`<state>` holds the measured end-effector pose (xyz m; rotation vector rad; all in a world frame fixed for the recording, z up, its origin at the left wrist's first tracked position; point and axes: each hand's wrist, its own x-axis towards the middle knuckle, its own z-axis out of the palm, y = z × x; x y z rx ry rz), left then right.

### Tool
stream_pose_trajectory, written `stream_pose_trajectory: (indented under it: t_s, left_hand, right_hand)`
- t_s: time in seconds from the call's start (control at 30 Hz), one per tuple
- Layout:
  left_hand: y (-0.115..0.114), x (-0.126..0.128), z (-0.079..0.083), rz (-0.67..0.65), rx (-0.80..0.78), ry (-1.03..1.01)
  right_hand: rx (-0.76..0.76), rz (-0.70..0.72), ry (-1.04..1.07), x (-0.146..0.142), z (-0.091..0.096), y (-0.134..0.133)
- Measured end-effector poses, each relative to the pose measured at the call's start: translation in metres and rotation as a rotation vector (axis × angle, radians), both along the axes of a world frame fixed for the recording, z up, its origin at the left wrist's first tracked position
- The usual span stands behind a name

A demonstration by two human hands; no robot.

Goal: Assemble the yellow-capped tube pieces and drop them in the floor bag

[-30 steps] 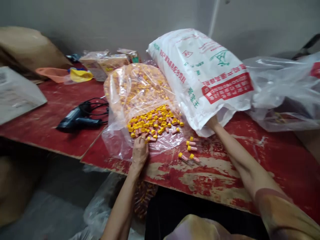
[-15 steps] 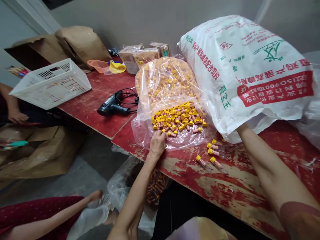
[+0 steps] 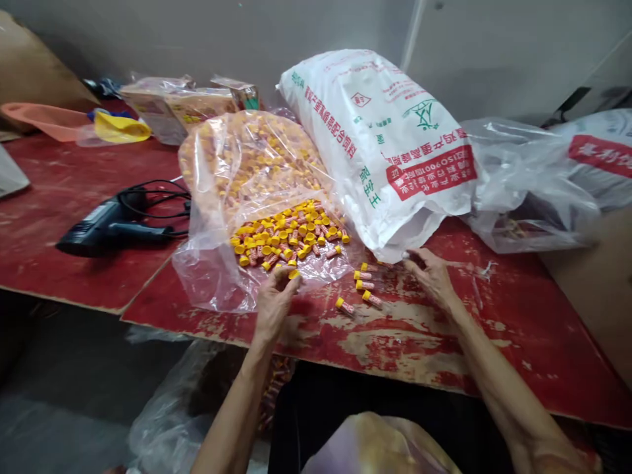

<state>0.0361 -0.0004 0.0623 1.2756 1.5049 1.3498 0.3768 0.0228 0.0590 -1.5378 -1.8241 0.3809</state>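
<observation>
My left hand (image 3: 273, 299) rests at the mouth of a clear plastic bag (image 3: 217, 197) and pinches a yellow-capped tube (image 3: 293, 274) between its fingertips. A heap of small yellow-capped pink tubes (image 3: 289, 234) spills out of that bag. My right hand (image 3: 432, 276) lies on the red table (image 3: 419, 342) with fingers spread, just below the open end of a big white printed sack (image 3: 380, 145). Several loose tubes (image 3: 363, 285) lie on the table between my hands.
A black heat gun (image 3: 106, 227) with its coiled cord lies to the left. Packaged boxes (image 3: 178, 112), an orange scoop (image 3: 44, 118) and a yellow item stand at the back left. Crumpled clear plastic (image 3: 523, 178) and another sack lie to the right. A plastic bag (image 3: 197, 401) hangs below the table edge.
My right hand has come out of the white sack and now lies on the table. My left hand has picked a tube from the heap. The view swung right, hiding the white basket.
</observation>
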Motion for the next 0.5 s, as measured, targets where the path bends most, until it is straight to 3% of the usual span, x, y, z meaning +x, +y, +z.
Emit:
stream_pose_trajectory:
  t_s: [0.07, 0.17, 0.3, 0.4, 0.5]
  left_hand:
    - [-0.014, 0.038, 0.009, -0.087, -0.098, -0.425]
    - [-0.034, 0.088, 0.017, -0.181, -0.189, -0.707]
    - [-0.054, 0.116, 0.012, -0.191, -0.175, -0.688]
    - [-0.065, 0.116, 0.005, -0.121, -0.17, -0.628]
    - [-0.075, 0.116, 0.002, -0.132, -0.178, -0.543]
  right_hand:
    - [-0.023, 0.112, 0.106, -0.012, 0.006, -0.031]
    - [-0.045, 0.277, 0.151, -0.032, 0.014, -0.061]
    - [0.026, 0.394, 0.106, -0.053, 0.015, -0.075]
    - [0.078, 0.42, 0.053, -0.064, 0.01, -0.079]
    - [0.06, 0.39, 0.063, -0.072, 0.005, -0.083]
